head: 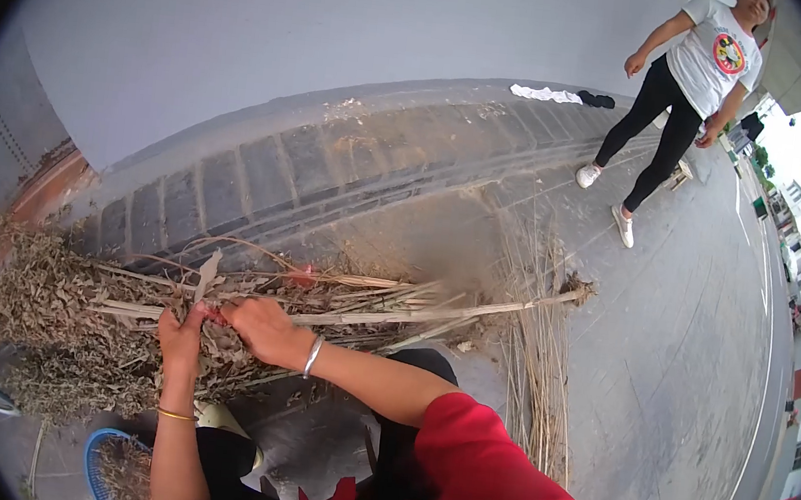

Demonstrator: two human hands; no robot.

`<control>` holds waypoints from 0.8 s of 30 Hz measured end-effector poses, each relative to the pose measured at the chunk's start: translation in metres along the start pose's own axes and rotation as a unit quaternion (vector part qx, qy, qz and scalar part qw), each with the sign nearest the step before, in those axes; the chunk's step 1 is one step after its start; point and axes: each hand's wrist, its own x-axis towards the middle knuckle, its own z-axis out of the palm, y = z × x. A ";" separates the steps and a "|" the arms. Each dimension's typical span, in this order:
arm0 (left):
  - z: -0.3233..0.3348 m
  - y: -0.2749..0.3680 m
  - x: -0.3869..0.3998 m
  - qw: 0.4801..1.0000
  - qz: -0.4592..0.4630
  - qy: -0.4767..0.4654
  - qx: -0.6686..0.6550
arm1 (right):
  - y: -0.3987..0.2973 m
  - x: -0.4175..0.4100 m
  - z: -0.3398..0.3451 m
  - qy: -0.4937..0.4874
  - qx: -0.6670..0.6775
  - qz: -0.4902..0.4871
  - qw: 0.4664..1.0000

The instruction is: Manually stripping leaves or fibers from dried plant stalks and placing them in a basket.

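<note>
My left hand (180, 340), with a gold bangle at the wrist, pinches something small at the dry leafy stalks (393, 315) lying across in front of me. Close beside it, my right hand (264, 327), with a silver bangle, grips at a small red piece (216, 315) between the two hands; whether it is a tie or a strip cannot be told. A pale dry leaf (207, 275) stands up just above my left thumb. One thick stalk runs right to its root end (578, 291). The crumpled leaves (64, 317) form a mass at the left.
Thin dry stems (540, 382) lie on the concrete to the right. A blue plastic basket (97, 463) with dry bits stands at lower left. A person (689, 83) in a white shirt stands at upper right. White and black cloths (545, 94) lie along the wall.
</note>
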 end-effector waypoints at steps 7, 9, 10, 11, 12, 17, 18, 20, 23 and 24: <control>-0.001 0.028 0.010 0.978 0.004 0.074 -0.192 | -0.021 0.004 -0.048 -0.073 0.019 0.128 0.989; -0.015 0.034 0.010 0.968 0.027 0.111 -0.222 | 0.015 -0.002 -0.017 -0.051 0.075 0.083 0.992; -0.023 0.036 0.008 0.958 0.049 0.124 -0.255 | 0.025 -0.001 -0.010 -0.060 0.045 0.101 0.992; -0.031 0.036 0.006 0.956 0.050 0.135 -0.255 | 0.034 -0.001 -0.004 -0.067 0.013 0.120 0.990; -0.039 0.035 0.003 0.955 0.055 0.151 -0.249 | 0.043 -0.001 0.004 -0.074 0.014 0.114 0.991; -0.087 0.021 -0.009 0.963 0.078 0.213 -0.148 | 0.052 0.004 0.002 0.028 0.021 0.032 0.999; -0.100 0.024 -0.019 0.952 0.094 0.233 -0.175 | 0.025 0.011 -0.015 -0.027 0.077 0.113 0.990; -0.128 0.033 -0.035 0.939 0.115 0.269 -0.180 | 0.007 0.017 -0.024 -0.024 0.106 0.134 0.985; -0.191 0.022 -0.060 0.926 0.046 0.335 -0.168 | 0.006 0.022 -0.012 -0.022 0.090 0.122 0.988; -0.218 0.007 -0.065 0.929 0.023 0.357 -0.097 | 0.008 0.022 -0.012 -0.018 0.054 0.105 0.993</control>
